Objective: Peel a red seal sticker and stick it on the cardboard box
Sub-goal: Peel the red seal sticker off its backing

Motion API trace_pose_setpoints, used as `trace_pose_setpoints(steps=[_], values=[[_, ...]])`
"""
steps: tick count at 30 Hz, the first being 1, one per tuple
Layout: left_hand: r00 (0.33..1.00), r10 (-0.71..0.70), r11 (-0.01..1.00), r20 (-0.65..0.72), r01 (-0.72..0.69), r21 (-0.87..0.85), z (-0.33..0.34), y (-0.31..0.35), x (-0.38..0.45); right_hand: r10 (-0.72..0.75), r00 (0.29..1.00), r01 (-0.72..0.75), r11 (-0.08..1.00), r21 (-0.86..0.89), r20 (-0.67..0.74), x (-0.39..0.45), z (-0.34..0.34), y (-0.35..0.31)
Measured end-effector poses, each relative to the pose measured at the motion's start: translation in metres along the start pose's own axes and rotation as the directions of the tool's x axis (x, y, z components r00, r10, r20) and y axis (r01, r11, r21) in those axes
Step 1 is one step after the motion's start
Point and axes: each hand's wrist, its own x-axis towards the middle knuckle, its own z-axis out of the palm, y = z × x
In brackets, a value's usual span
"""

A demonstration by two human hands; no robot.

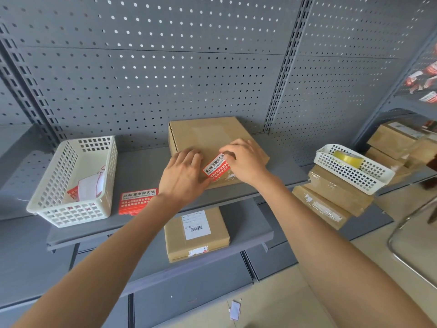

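Observation:
A flat cardboard box [208, 132] lies on the grey shelf [139, 166] against the pegboard. A red seal sticker [214, 167] with white and black print lies across the box's near edge, between my two hands. My left hand [183, 175] rests flat on the box's near left corner, its thumb touching the sticker's left end. My right hand [246, 159] presses its fingertips on the sticker's right end. A stack of red seal stickers [137, 201] lies on the shelf to the left of my left wrist.
A white basket [75, 181] holding backing papers stands at the shelf's left. Another white basket [354, 168] with a yellow tape roll [347, 157] sits on stacked boxes [331, 200] at right. A labelled box [196, 233] lies on the lower shelf. A metal chair frame [406, 233] stands far right.

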Motion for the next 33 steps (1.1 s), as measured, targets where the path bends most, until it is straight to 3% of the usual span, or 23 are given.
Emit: trace_pose_setpoints(steps=[15, 22, 29, 33], values=[[1.0, 0.001, 1.0, 0.007, -0.001, 0.028, -0.003, 0.003, -0.001, 0.008, 1.0, -0.009, 1.0, 0.027, 0.03, 0.006, -0.004, -0.004], [0.992, -0.033, 0.998, 0.118, 0.026, 0.06, -0.01, 0.01, 0.008, 0.075, 0.997, -0.076, 0.996, 0.038, 0.01, 0.017, -0.006, -0.014], [0.968, 0.12, 0.96, 0.222, -0.17, 0.222, -0.008, 0.012, 0.01, 0.069, 0.994, -0.073, 0.996, 0.049, 0.082, 0.021, -0.02, -0.02], [0.958, 0.125, 0.949, 0.258, -0.191, 0.251, -0.011, 0.014, 0.012, 0.049, 0.991, -0.05, 0.999, 0.002, 0.126, 0.023, -0.023, -0.023]])
